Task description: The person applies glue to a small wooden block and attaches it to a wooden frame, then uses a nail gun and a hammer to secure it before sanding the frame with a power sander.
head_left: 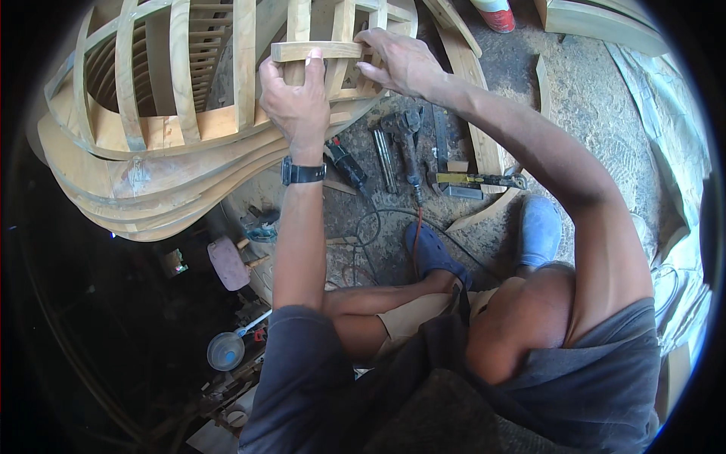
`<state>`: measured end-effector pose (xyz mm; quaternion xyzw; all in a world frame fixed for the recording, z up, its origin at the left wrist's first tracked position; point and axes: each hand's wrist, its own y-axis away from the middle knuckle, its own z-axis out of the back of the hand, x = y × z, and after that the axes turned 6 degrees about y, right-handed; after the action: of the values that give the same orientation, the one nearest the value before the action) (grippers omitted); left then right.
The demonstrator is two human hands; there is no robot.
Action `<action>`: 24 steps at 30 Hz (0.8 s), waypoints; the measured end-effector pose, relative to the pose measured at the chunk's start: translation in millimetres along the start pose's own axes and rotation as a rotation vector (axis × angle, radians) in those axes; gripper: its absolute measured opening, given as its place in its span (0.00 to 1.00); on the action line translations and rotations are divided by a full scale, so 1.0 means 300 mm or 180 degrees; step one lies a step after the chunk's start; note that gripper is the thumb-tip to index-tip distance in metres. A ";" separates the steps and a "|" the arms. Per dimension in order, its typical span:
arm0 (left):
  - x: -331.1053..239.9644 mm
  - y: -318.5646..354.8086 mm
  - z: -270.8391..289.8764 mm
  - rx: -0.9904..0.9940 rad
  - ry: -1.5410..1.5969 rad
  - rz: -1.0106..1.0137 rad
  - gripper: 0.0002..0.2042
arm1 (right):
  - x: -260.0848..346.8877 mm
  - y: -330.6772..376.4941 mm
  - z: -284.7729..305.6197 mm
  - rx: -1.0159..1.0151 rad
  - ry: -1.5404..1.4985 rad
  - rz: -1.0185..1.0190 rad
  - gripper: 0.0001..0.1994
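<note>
A short, slightly curved wooden block (pixel 333 51) lies across two upright ribs of a slatted wooden frame (pixel 181 68) at the upper middle. My left hand (pixel 297 106) holds it near its left end, the thumb pressed on its near face and the other fingers mostly behind it. At the right end, my right hand (pixel 404 64) has its index finger above and its thumb below, closed around that end beside a rib. The tips of those fingers are partly hidden among the slats. A dark watch (pixel 304 172) sits on my left wrist.
On the concrete floor below the frame lie a corded power tool (pixel 346 163), a grinder-like tool (pixel 411 140), a yellow-and-black clamp (pixel 476 180) and a metal ruler (pixel 440 136). Long boards (pixel 484 144) lie to the right. A pink mallet head (pixel 228 262) is at lower left.
</note>
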<state>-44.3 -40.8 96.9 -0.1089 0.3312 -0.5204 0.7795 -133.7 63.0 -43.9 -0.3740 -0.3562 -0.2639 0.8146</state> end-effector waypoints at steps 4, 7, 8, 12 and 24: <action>-0.016 0.010 0.003 -0.0020 0.0003 0.0152 0.21 | -0.008 0.021 -0.034 -0.0132 -0.0053 -0.0072 0.24; 0.000 0.009 -0.004 -0.0070 -0.0025 0.0112 0.20 | -0.017 0.021 -0.059 -0.0435 -0.0137 0.0037 0.24; 0.009 0.011 -0.003 -0.0093 -0.0039 0.0118 0.20 | -0.014 0.016 -0.067 -0.0557 -0.0200 0.0098 0.23; 0.016 0.014 -0.009 -0.0045 -0.0071 0.0166 0.20 | -0.046 -0.005 -0.094 -0.0706 -0.0172 0.0348 0.19; -0.001 0.004 -0.024 0.0005 -0.0093 0.0209 0.24 | -0.052 -0.011 -0.109 -0.0673 -0.0074 0.0269 0.19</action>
<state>-48.1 -38.7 90.9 -0.1050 0.3227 -0.4932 0.8010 -132.9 37.6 -70.1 -0.4756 -0.3198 -0.2611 0.7768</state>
